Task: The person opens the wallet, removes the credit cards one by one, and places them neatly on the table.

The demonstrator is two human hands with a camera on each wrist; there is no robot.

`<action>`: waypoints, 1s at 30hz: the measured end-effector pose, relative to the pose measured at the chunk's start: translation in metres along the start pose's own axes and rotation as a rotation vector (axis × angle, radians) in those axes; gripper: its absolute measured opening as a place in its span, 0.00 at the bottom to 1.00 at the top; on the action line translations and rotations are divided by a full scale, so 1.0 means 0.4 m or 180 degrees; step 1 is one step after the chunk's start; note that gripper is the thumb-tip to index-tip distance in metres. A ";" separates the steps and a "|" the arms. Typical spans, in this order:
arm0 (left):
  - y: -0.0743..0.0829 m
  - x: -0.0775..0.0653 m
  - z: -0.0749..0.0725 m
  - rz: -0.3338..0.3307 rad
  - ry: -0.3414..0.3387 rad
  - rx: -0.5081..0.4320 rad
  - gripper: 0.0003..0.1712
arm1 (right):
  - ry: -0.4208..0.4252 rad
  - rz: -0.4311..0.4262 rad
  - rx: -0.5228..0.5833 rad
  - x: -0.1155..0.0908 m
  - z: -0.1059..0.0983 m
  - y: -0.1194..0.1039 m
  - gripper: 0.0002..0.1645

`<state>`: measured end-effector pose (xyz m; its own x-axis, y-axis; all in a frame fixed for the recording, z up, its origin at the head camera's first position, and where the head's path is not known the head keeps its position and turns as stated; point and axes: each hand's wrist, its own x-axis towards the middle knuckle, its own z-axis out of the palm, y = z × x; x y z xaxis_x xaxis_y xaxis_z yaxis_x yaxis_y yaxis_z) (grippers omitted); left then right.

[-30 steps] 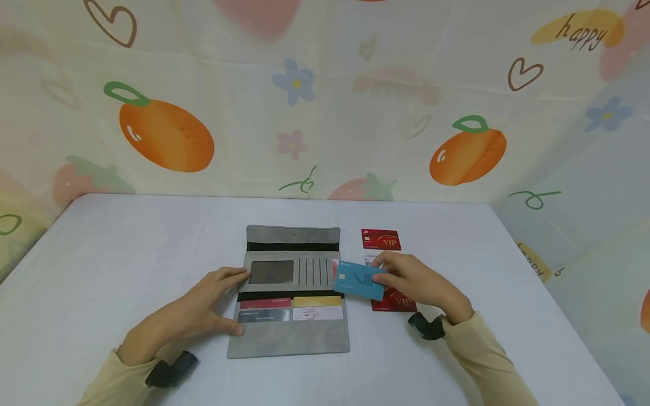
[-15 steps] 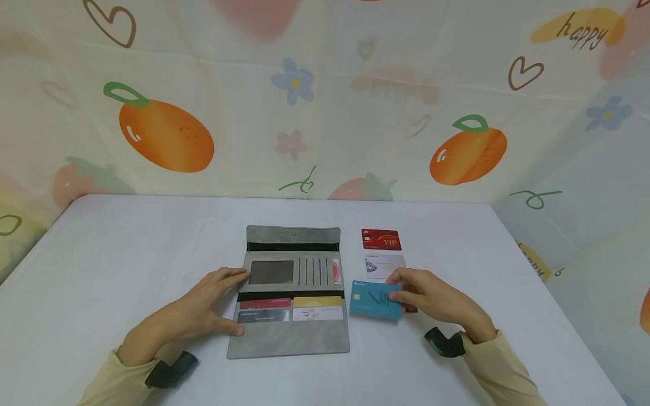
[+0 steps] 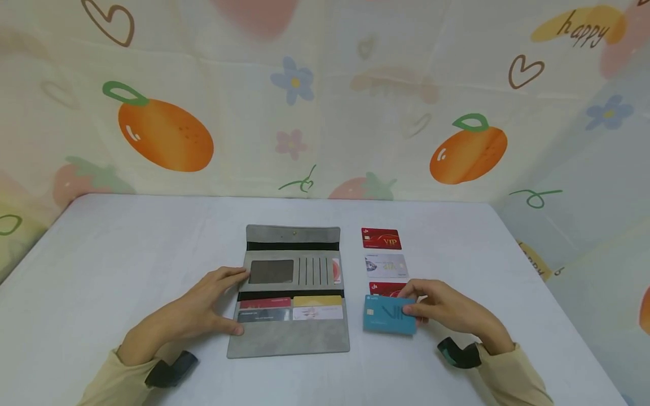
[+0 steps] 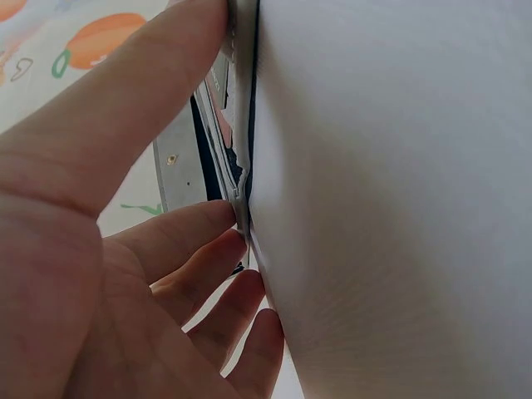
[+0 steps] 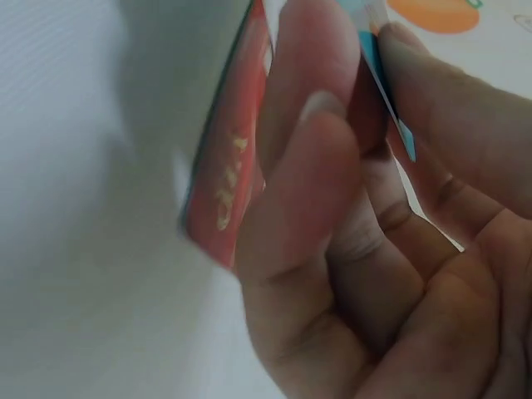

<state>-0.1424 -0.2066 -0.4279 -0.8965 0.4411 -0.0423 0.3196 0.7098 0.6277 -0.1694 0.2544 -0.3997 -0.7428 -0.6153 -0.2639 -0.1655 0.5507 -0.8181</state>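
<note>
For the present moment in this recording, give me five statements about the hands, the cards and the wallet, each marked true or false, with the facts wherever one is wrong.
1. The right hand pinches a blue rectangular plastic card. True.
2. The left hand touches the left side of a grey leather-look wallet. True.
3. The wallet is folded shut. False: it lies open.
4. The red rectangular card farthest from the person reads VIP. True.
5. The blue card is inside the wallet. False: it is outside, to the right.

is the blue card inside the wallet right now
No, the right hand pinches the blue card on the right side of the wallet, apart from it.
</note>
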 end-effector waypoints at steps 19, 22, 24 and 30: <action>0.003 -0.001 -0.001 -0.0001 0.0008 0.0040 0.59 | -0.0362 0.0201 0.0305 -0.015 0.000 0.033 0.12; 0.003 0.000 -0.001 0.0001 0.0007 0.0046 0.59 | -0.0254 0.0327 0.0250 -0.012 0.003 0.034 0.12; 0.002 0.000 -0.001 0.0010 0.0010 0.0053 0.59 | -0.0188 0.0349 0.0192 -0.010 0.004 0.034 0.12; -0.001 0.002 0.000 -0.0005 -0.0006 0.0049 0.58 | -0.0080 0.0349 0.0099 -0.009 0.002 0.034 0.12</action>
<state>-0.1433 -0.2065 -0.4281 -0.8964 0.4410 -0.0449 0.3228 0.7189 0.6156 -0.1683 0.2635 -0.4103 -0.7388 -0.5665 -0.3651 -0.0636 0.5980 -0.7990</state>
